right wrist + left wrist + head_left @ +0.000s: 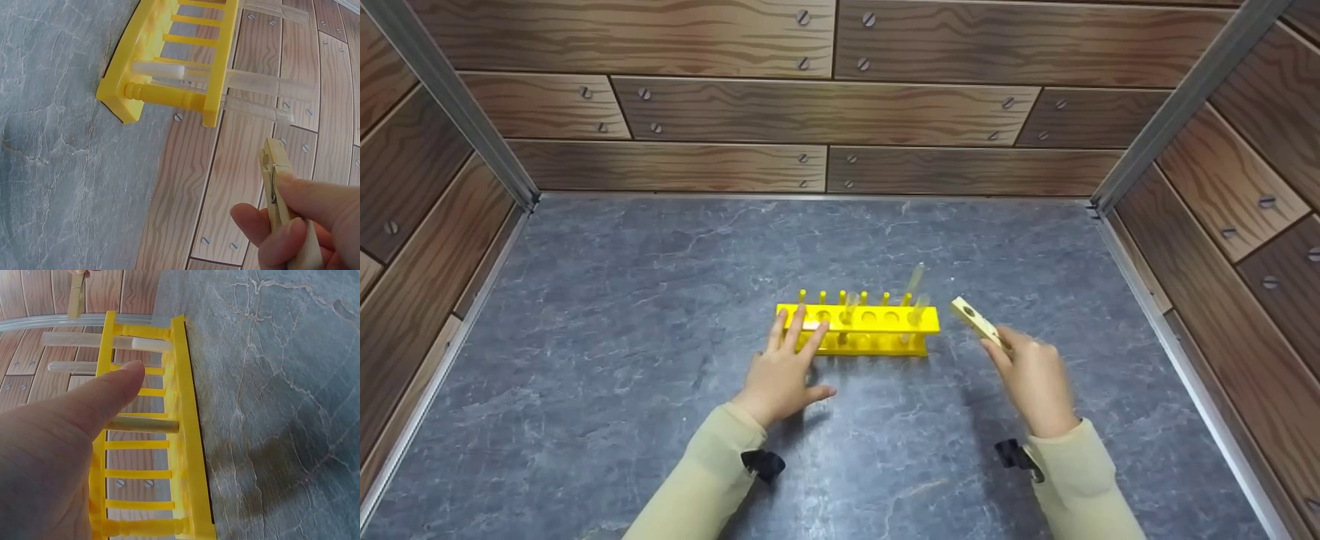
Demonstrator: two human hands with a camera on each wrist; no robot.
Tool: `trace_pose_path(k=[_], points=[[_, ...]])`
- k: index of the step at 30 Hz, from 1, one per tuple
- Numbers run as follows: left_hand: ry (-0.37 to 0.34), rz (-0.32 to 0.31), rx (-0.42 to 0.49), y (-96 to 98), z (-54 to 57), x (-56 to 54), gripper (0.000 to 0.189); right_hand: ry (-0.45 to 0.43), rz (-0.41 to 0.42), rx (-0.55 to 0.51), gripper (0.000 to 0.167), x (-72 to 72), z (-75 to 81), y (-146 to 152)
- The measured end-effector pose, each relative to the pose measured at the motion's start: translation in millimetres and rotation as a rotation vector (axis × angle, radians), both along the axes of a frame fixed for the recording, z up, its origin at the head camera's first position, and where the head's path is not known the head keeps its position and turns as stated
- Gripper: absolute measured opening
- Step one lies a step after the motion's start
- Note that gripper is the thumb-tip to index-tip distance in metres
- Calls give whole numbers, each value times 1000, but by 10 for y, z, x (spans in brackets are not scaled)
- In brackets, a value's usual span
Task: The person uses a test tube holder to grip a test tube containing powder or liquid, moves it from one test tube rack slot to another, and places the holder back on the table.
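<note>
A yellow test tube rack (877, 328) stands on the floor panel, with holes in its upper plate and pegs along its back. My left hand (784, 379) rests its straight, spread fingertips on the rack's left end, thumb held out in front. One clear test tube (919, 309) with white contents sits at the right end; another test tube (850, 306) with brownish contents stands nearer the middle. Behind the right end, a tilted clear tube (915, 279) sticks up by the pegs. Right of the rack, my right hand (1035, 379) grips a wooden test tube holder (275, 169) with a wire spring.
The marbled grey work surface (622, 315) is bordered by wood-plank-patterned walls (720, 109) at the back and sides. Grey metal posts (1177, 112) mark the back corners. A black wrist strap (765, 465) is on each sleeve.
</note>
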State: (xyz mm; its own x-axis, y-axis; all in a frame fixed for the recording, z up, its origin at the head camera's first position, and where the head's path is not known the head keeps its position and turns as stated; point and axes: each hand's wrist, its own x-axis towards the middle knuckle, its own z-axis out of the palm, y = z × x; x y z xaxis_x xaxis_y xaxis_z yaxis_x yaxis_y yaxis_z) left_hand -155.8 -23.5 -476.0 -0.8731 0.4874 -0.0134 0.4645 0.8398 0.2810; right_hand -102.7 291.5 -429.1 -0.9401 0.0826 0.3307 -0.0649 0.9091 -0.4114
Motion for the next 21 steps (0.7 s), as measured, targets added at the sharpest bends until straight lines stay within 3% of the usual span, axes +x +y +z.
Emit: trace_pose_path(k=[9,21], points=[[-21,4,2,-1,4,-12,94,3,6,12,21,-14,33,-28],[7,-2,-4,0,-2,-5,94,15,14,-9,22,-2,56,-40]])
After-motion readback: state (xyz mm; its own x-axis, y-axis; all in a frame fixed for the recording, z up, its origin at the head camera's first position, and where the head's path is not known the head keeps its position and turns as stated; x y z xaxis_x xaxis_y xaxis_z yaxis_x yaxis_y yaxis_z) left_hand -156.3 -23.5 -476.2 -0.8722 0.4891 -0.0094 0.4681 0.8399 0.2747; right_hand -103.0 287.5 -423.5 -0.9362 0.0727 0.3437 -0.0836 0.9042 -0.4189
